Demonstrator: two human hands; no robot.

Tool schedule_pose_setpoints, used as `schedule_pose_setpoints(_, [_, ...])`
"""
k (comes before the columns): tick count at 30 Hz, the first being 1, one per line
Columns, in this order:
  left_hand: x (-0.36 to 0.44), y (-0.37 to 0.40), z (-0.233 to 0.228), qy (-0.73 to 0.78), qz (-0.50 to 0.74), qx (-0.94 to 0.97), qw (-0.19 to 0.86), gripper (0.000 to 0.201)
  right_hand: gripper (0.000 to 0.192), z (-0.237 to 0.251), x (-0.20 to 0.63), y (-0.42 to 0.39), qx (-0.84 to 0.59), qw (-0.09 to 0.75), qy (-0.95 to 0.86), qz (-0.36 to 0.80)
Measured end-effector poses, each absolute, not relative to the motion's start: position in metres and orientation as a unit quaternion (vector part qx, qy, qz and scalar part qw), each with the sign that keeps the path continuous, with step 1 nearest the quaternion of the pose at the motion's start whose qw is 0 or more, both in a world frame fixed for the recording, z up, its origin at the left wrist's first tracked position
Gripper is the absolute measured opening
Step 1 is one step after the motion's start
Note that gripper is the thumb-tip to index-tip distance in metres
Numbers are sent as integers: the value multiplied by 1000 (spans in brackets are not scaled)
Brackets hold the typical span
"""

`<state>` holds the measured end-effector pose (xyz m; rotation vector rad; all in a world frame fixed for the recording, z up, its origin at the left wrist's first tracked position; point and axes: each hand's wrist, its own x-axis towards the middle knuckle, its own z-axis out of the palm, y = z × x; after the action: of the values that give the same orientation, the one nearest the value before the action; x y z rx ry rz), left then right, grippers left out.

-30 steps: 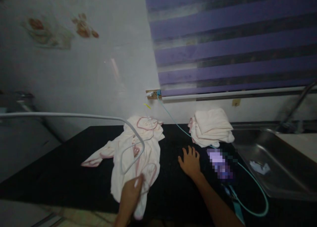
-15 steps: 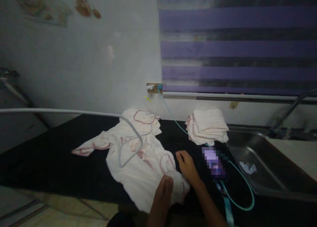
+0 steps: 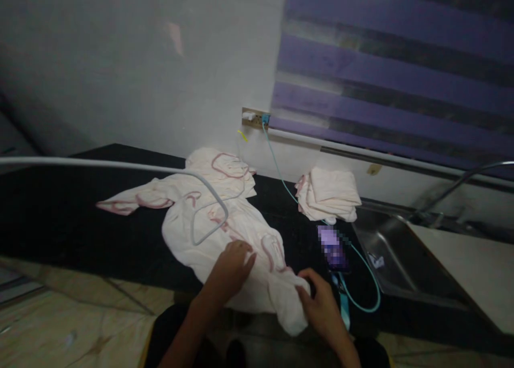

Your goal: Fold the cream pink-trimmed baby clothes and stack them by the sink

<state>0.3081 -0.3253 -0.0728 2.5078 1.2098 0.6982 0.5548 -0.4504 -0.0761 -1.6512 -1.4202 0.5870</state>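
Fingers [image 3: 246, 256] of the left hand [image 3: 233, 266]: spread flat and pressing on the lower body of the pink-trimmed garment [image 3: 225, 234]. Right hand [image 3: 321, 303]: fingers curled closed, pinching the garment's lower hem at about 4 o'clock from the left hand. Change since half a second ago: the left hand has moved up from the near hem onto the cloth's middle; the right hand has dropped from beside the cloth to its lower corner; the cloth lies flatter and more spread. Garment: laid out on the black table [image 3: 80, 218], long axis running from the neck end at 11 o'clock to the hem at 5 o'clock, one sleeve pointing out toward 9 o'clock. Folded cloth stack [image 3: 329, 194]: at 2 o'clock from the garment, well apart. Phone [image 3: 332, 247]: just right of the garment, on a teal cable [image 3: 361, 266]. Steel sink [image 3: 401, 261]: at 3 o'clock.
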Motion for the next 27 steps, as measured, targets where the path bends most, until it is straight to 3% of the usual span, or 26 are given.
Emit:
schedule_pose_setpoints(3, [297, -330, -87, 475, 204, 856, 19, 39, 16, -73, 554, -445, -671, 476, -546, 158])
schedule_pose_setpoints(6, [294, -358, -99, 523, 172, 834, -29, 47, 17, -69, 551, -435, -689, 501, -515, 98])
schedule_pose_setpoints(14, [290, -424, -122, 489, 178, 854, 29, 54, 16, -66, 550, -388, -671, 525, -524, 19])
schedule_pose_setpoints(17, [299, -412, -86, 479, 177, 853, 109, 33, 21, -61, 549, -374, -644, 550, -532, 24])
schedule_pose_setpoints(21, [312, -361, -36, 440, 232, 850, 175, 35, 28, -52, 543, -376, -635, 550, -542, 16])
schedule_pose_setpoints(24, [319, -321, -39, 389, 231, 879, 150, 38, 31, -47, 532, -397, -659, 552, -509, -41])
schedule_pose_setpoints(27, [323, -303, -70, 357, 208, 909, 54, 40, 29, -50, 513, -425, -650, 564, -507, -47])
